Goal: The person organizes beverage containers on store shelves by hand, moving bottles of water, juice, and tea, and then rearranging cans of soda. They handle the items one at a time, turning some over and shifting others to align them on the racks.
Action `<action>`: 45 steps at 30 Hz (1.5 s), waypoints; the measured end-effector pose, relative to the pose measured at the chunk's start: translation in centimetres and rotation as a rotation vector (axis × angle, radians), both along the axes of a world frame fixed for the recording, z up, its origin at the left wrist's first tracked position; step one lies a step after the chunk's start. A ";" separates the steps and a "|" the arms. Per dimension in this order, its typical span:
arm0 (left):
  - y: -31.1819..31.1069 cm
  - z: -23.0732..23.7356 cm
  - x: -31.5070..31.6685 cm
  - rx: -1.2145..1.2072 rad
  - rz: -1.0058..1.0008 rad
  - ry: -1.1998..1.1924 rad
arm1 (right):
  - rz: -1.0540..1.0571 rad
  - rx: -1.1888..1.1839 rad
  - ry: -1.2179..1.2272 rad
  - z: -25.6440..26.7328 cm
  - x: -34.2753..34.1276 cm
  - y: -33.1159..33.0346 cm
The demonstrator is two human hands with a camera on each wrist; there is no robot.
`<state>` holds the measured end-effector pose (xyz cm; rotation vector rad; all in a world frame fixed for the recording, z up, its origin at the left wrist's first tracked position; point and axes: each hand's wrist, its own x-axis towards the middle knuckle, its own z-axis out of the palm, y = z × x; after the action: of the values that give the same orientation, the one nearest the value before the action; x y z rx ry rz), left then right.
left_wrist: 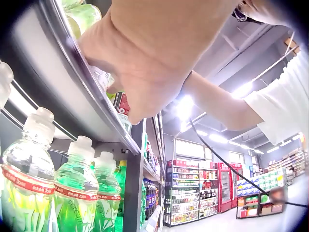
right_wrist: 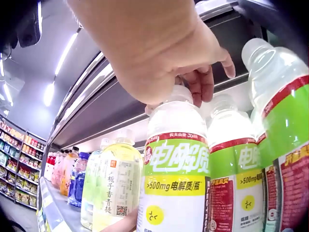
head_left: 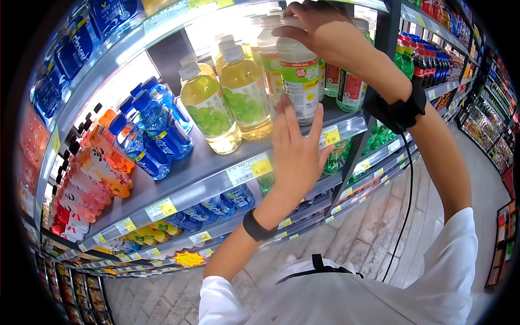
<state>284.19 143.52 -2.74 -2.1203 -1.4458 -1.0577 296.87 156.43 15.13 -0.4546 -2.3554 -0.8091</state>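
Near the head view's upper centre, a green-and-white-labelled bottle [head_left: 300, 78] is gripped round its top by curled fingers of the right hand [head_left: 325, 30]. Lower, the left hand [head_left: 297, 157] is held with spread fingers before the bottle's lower part. Yellow drink bottles [head_left: 246, 103] are seen just to the left.

Translucent whitish bottle [head_left: 300, 76], label green above white with a red top strip and yellow band, stands upright near the front of the shelf [head_left: 197, 162], just beside matching bottles [right_wrist: 236, 166], its top gripped from above.
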 end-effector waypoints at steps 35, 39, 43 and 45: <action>0.5 -0.6 -0.4 0.025 -0.014 0.057 | -0.177 -0.214 -0.007 2.7 6.3 -4.3; 0.7 -0.6 -0.1 0.006 0.027 0.065 | -0.069 -0.119 0.078 1.8 5.9 -3.9; 0.7 -1.0 -0.1 0.031 0.100 0.218 | -0.043 -0.173 0.075 1.5 5.1 -3.7; 0.7 -0.9 -0.2 0.052 0.079 0.229 | -0.070 -0.167 0.060 1.3 5.0 -3.2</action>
<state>284.03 144.22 -3.68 -2.0542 -1.3650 -0.7858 301.88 153.27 16.43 -0.6253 -2.3715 -0.6236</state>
